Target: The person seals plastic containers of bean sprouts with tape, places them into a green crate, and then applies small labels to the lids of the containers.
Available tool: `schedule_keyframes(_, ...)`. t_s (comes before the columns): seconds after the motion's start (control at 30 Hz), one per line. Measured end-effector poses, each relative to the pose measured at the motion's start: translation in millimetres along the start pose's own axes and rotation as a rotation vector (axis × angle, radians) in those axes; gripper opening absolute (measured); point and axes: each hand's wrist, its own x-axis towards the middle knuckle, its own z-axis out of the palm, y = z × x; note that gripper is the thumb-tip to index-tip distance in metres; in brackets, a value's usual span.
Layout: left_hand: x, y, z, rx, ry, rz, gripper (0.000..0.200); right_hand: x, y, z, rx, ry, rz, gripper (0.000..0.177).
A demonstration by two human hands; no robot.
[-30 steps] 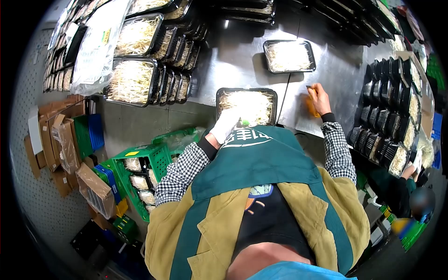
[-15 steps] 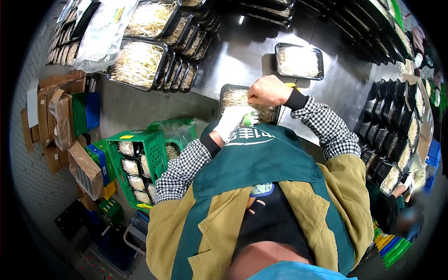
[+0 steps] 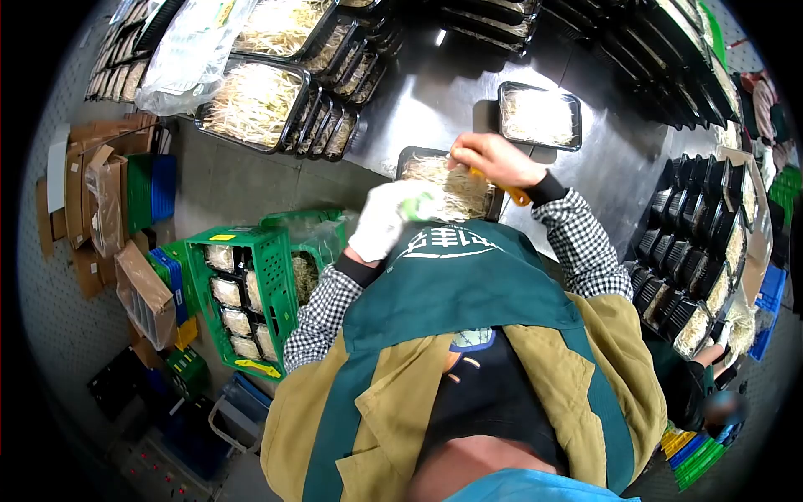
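Note:
A black tray of bean sprouts (image 3: 456,188) lies at the table's near edge, right in front of my apron. Over its upper right part is my right hand (image 3: 495,159), bare and closed round a tool with an orange handle (image 3: 517,196); the tool's working end is hidden. My left hand (image 3: 389,219), in a white glove, is beside the tray's lower left corner. Motion smears its fingers, and a green patch (image 3: 421,204) shows at their tips, either part of the glove or something held. Another filled sprout tray (image 3: 539,117) sits farther back on the right.
Stacked sprout trays (image 3: 255,105) stand at the back left, with a clear plastic bag (image 3: 188,63) beside them. More black trays (image 3: 686,230) are stacked on the right, near a co-worker's hands (image 3: 715,351). A green crate (image 3: 280,289) with packed trays is at lower left.
My left hand has moved left, away from the middle of the near tray, uncovering more sprouts. My right hand has shifted slightly right and turned, and more of the orange handle shows.

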Motion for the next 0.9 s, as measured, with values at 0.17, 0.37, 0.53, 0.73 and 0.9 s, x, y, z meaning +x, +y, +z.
schedule_keyframes(0.17, -10.0, -24.0, -30.4, -0.524, 0.339, -0.106, 0.028, -23.3, 31.2, 40.3, -0.029, -0.318, -0.171, 0.030)
schedule_keyframes(0.37, -38.4, -22.8, -21.1, -0.046, 0.071, -0.086, 0.041, -75.9, 33.5, 8.0, -0.016, 0.584, 0.333, 0.048)
schedule_keyframes(0.53, -56.4, -61.2, 6.6, -0.819, 0.265, -0.238, 0.035, -69.0, 47.9, 44.0, 0.240, 0.407, 0.386, 0.027)
schedule_keyframes(0.73, -157.1, -52.4, -48.1, -0.815, 0.325, -0.258, 0.022, -29.0, -30.7, 95.5, 0.121, 0.189, 0.226, 0.022)
schedule_keyframes(0.9, -301.1, -68.4, -139.0, 0.088, 0.690, -0.121, 0.027, 78.0, -124.3, 227.8, -0.067, -0.046, -0.069, 0.022)
